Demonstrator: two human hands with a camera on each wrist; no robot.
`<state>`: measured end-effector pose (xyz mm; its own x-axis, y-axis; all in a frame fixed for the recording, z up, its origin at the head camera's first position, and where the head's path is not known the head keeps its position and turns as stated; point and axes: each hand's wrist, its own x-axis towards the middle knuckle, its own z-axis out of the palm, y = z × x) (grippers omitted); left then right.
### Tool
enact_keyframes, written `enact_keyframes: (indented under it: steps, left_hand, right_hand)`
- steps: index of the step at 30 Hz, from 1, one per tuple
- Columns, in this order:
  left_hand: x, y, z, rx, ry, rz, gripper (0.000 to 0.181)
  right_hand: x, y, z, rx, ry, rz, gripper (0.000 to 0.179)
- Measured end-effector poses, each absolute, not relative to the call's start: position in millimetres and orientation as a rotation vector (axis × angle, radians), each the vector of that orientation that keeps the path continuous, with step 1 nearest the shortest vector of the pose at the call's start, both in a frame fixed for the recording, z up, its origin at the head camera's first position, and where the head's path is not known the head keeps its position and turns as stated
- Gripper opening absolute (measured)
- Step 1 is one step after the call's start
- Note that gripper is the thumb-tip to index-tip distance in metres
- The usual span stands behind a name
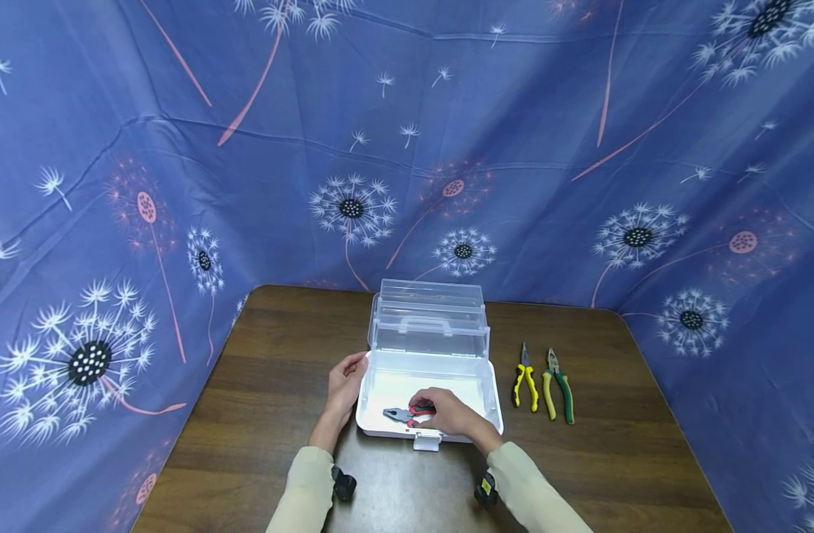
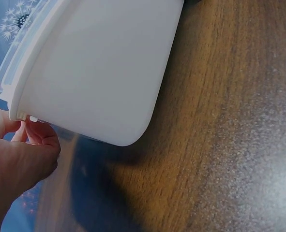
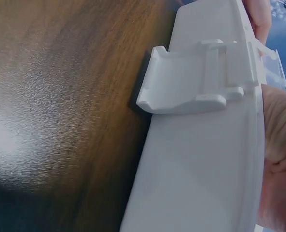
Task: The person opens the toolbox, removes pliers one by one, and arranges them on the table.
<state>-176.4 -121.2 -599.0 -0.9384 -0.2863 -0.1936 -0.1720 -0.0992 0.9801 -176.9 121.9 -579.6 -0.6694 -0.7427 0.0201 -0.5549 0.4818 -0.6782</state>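
Note:
A white plastic toolbox (image 1: 382,431) stands on the table, its clear lid (image 1: 430,296) raised at the back. My right hand (image 1: 450,411) reaches over the front rim and grips a pair of combination pliers (image 1: 397,415) by the red and black handles. Their grey head points left, low inside the box; whether they touch the bottom I cannot tell. My left hand (image 1: 343,385) holds the box's left rim near the back corner, thumb and fingers bent at the edge in the left wrist view. The right wrist view shows the white front latch (image 3: 191,79) hanging down, while the box wall hides the pliers.
Right of the box lie yellow and black long-nose pliers (image 1: 533,389) and yellow and green combination pliers (image 1: 567,400), both with heads toward the back. The brown wooden table (image 1: 260,400) meets a blue dandelion-print cloth (image 1: 260,222) at the back and sides.

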Motion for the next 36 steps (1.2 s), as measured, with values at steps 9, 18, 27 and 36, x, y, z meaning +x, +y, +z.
enact_keyframes:
  steps: [9, 18, 27, 36]
  left_hand:
    - [-174.0, -120.3, -595.7, 0.494, -2.048, -2.219, 0.035]
    - [-177.8, -120.6, -602.1, 0.535, -2.055, -2.206, 0.033]
    - [-175.5, -120.2, -600.1, 0.537, -2.072, -2.187, 0.033]
    - [-178.4, -122.7, -603.1, 0.486, -2.062, -2.208, 0.035]
  right_hand:
    - [-183.2, 115.0, -576.0, -1.260, 2.517, -0.737, 0.025]
    - [-174.9, 114.3, -572.5, -1.000, 2.479, -0.920, 0.027]
    - [-168.8, 121.4, -572.3, -1.076, 2.650, -0.918, 0.022]
    - [-162.3, 141.4, -565.5, -1.121, 2.724, -1.093, 0.023]
